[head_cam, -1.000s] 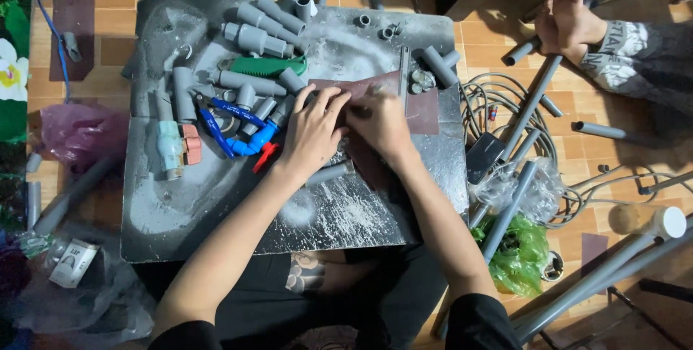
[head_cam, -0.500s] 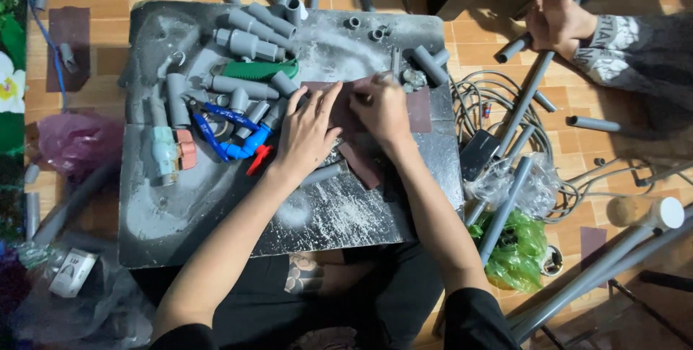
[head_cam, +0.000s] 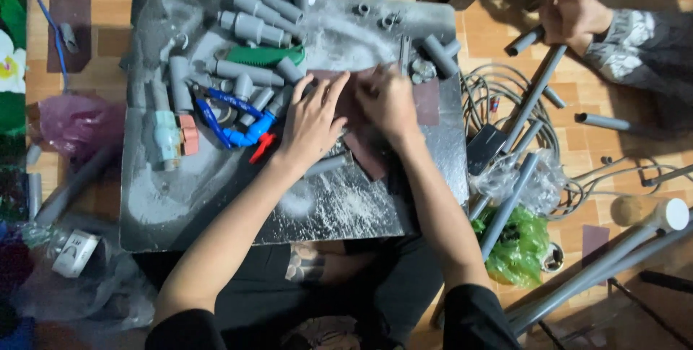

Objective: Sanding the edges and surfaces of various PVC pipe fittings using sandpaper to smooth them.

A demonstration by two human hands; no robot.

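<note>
both hands, left hand (head_cam: 312, 122) & right hand (head_cam: 388, 102), flat on brown sandpaper sheet (head_cam: 427, 101).

Grey pipe fittings (head_cam: 249, 28) crowd the board's (head_cam: 144, 220) far-left corner, the blue valve (head_cam: 234, 122) blocking mid-left. Open room lies along the near edge, dusty and bare. Loose pipes (head_cam: 530, 104) hem the right edge.

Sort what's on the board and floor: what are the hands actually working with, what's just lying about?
In hand:
left hand flat on the dark red-brown sheet
right hand pressing the same sheet

Lying about:
grey pipe fittings
blue pipe cutter
green tool
long grey pipes
green bag
another person's hand
</note>
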